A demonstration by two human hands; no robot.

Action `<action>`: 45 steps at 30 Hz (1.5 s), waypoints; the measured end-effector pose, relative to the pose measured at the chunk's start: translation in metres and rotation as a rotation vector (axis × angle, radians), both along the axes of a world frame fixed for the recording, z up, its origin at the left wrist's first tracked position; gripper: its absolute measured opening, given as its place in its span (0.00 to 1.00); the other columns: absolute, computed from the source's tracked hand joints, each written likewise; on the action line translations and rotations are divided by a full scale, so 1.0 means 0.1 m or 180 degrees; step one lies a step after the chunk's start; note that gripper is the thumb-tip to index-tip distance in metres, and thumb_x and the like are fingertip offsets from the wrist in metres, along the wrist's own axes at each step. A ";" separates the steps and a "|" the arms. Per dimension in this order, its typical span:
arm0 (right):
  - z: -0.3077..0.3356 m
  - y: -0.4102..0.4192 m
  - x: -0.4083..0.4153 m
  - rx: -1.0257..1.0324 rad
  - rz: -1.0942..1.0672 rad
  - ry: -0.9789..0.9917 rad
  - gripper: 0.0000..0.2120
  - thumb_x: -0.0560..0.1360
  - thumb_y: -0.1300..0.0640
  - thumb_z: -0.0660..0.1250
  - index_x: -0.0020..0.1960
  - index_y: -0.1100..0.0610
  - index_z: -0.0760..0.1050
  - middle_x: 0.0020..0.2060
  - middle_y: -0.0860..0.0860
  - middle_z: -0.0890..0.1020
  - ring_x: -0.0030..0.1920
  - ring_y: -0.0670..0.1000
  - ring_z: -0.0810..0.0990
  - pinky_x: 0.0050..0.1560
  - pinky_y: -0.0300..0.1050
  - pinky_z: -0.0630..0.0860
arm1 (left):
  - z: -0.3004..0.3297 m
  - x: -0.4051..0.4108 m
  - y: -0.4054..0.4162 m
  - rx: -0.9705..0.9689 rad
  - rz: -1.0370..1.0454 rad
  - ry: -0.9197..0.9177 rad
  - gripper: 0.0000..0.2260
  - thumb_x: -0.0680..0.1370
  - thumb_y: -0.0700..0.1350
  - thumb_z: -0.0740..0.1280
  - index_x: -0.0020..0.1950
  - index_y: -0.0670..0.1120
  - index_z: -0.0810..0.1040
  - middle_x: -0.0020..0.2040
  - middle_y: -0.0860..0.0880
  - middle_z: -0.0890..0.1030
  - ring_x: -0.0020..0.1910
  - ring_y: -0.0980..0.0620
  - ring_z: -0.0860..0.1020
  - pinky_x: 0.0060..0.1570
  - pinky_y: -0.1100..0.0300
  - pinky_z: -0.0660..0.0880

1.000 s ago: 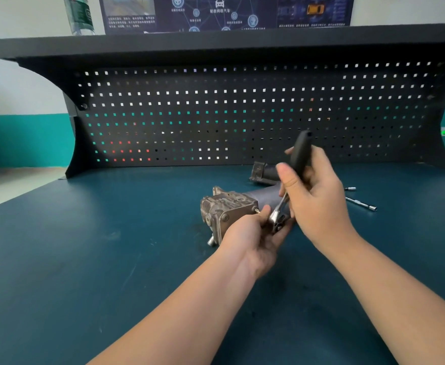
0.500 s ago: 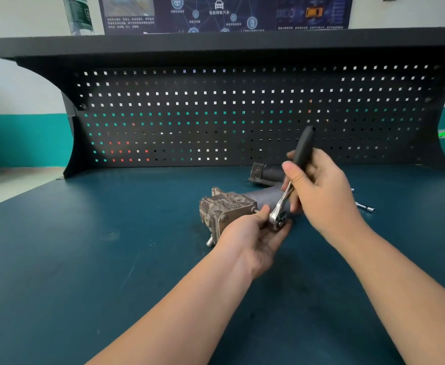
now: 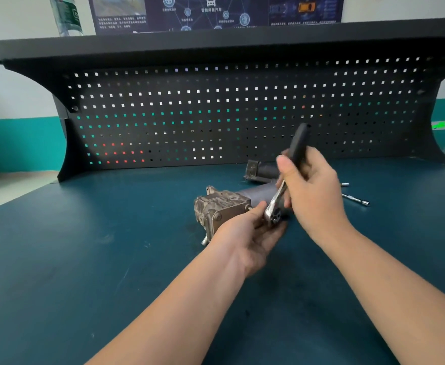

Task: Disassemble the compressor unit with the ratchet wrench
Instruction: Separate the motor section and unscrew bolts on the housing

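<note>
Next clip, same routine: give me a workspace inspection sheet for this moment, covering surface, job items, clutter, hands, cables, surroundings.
Surface: dark teal workbench top, scuffed.
Job's things: compressor unit lying on the bench; ratchet wrench with its head at the unit's near side.
Clutter: dark part behind the unit; two extension bars to the right.
Hands: left hand at the wrench head, by the unit; right hand grips the wrench handle.
Cables: nothing seen.
Surroundings: black pegboard, shelf with bottle, poster.

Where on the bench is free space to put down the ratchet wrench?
Bare mat lies left of the compressor unit toward the bench edge, and near the front between the forearms. Behind the right hand it is crowded: a dark part and socket extensions.
</note>
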State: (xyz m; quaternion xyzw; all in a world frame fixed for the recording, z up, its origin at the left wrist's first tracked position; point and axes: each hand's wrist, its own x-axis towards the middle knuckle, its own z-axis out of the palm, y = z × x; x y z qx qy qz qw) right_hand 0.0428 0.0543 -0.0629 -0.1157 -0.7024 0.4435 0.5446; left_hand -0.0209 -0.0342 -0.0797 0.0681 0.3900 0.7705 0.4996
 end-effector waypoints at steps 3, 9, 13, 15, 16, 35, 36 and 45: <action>-0.02 -0.03 0.02 0.0630 0.0003 -0.0118 0.03 0.76 0.49 0.65 0.46 0.47 0.72 0.32 0.44 0.80 0.33 0.42 0.78 0.35 0.35 0.74 | 0.00 -0.02 0.00 0.0009 -0.0006 -0.0038 0.09 0.78 0.36 0.64 0.54 0.31 0.76 0.42 0.38 0.81 0.42 0.44 0.80 0.45 0.53 0.79; -0.17 0.18 -0.10 -0.3065 0.0173 -0.0115 0.11 0.80 0.58 0.57 0.39 0.56 0.67 0.28 0.52 0.71 0.19 0.44 0.66 0.17 0.33 0.58 | -0.01 0.00 0.02 -0.0156 0.0037 -0.0039 0.06 0.78 0.37 0.63 0.48 0.33 0.75 0.41 0.38 0.79 0.39 0.44 0.79 0.48 0.52 0.76; -0.17 0.16 -0.09 -0.2857 0.0250 0.0200 0.09 0.80 0.55 0.61 0.41 0.55 0.69 0.29 0.52 0.72 0.19 0.45 0.68 0.17 0.34 0.62 | -0.01 0.04 0.02 -0.0107 0.0138 -0.0072 0.07 0.78 0.37 0.64 0.51 0.34 0.75 0.41 0.38 0.80 0.39 0.44 0.79 0.41 0.54 0.79; -0.08 0.08 -0.04 -0.1219 -0.0037 0.0221 0.09 0.77 0.49 0.65 0.40 0.49 0.70 0.28 0.49 0.74 0.23 0.48 0.73 0.25 0.42 0.70 | -0.01 0.05 0.02 -0.0025 0.0214 -0.0075 0.09 0.77 0.38 0.65 0.54 0.33 0.76 0.42 0.38 0.81 0.39 0.45 0.81 0.37 0.54 0.81; -0.04 0.02 -0.02 -0.0444 -0.0054 0.0169 0.09 0.75 0.46 0.66 0.40 0.48 0.70 0.27 0.47 0.74 0.24 0.49 0.74 0.27 0.44 0.72 | -0.01 0.05 0.01 0.0017 0.0231 -0.0083 0.08 0.77 0.38 0.65 0.52 0.33 0.77 0.40 0.39 0.82 0.36 0.46 0.82 0.34 0.54 0.81; -0.07 -0.14 0.02 0.1312 0.0263 -0.0214 0.06 0.73 0.43 0.64 0.46 0.43 0.70 0.32 0.51 0.78 0.28 0.48 0.75 0.30 0.44 0.73 | 0.02 0.02 -0.02 -0.0233 -0.0053 0.0237 0.09 0.80 0.39 0.61 0.45 0.36 0.78 0.30 0.43 0.82 0.26 0.49 0.81 0.26 0.58 0.79; -0.09 -0.15 0.01 0.1354 0.0181 -0.0187 0.06 0.74 0.43 0.64 0.46 0.44 0.69 0.32 0.50 0.78 0.28 0.47 0.75 0.30 0.42 0.73 | 0.02 0.01 -0.02 -0.0265 -0.0026 0.0214 0.09 0.80 0.38 0.60 0.45 0.35 0.78 0.30 0.42 0.81 0.25 0.48 0.81 0.25 0.57 0.79; -0.15 0.08 -0.08 -0.2882 0.0304 0.0422 0.09 0.80 0.52 0.61 0.43 0.55 0.69 0.30 0.53 0.73 0.17 0.44 0.67 0.18 0.33 0.61 | 0.02 0.00 -0.01 -0.0381 -0.0064 0.0273 0.09 0.79 0.40 0.62 0.50 0.33 0.75 0.42 0.38 0.80 0.40 0.44 0.80 0.45 0.53 0.77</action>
